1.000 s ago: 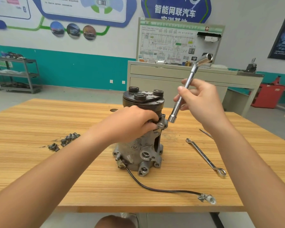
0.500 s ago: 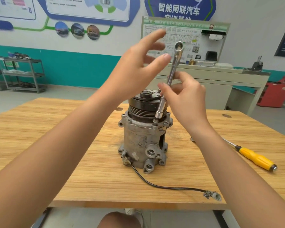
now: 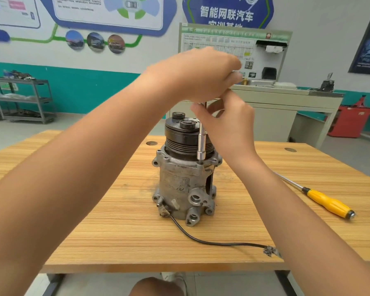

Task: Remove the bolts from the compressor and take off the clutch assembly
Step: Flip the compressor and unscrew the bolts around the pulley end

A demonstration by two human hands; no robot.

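Now: socket wrench [image 3: 201, 146] on the 4 o'clock flange bolt [image 3: 200, 161] of the upright compressor [image 3: 179, 184], mid-table.
Your left hand [image 3: 201, 75] curls over the wrench top and your right hand [image 3: 226, 127] pinches its shaft. The housing is probably heavy and rigid, so brace it low.

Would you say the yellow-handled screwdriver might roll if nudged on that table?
Probably a little: the yellow-handled screwdriver has a rounded handle and lies loose on the flat table. Its metal shaft looks stiff, so it should lift rigidly.
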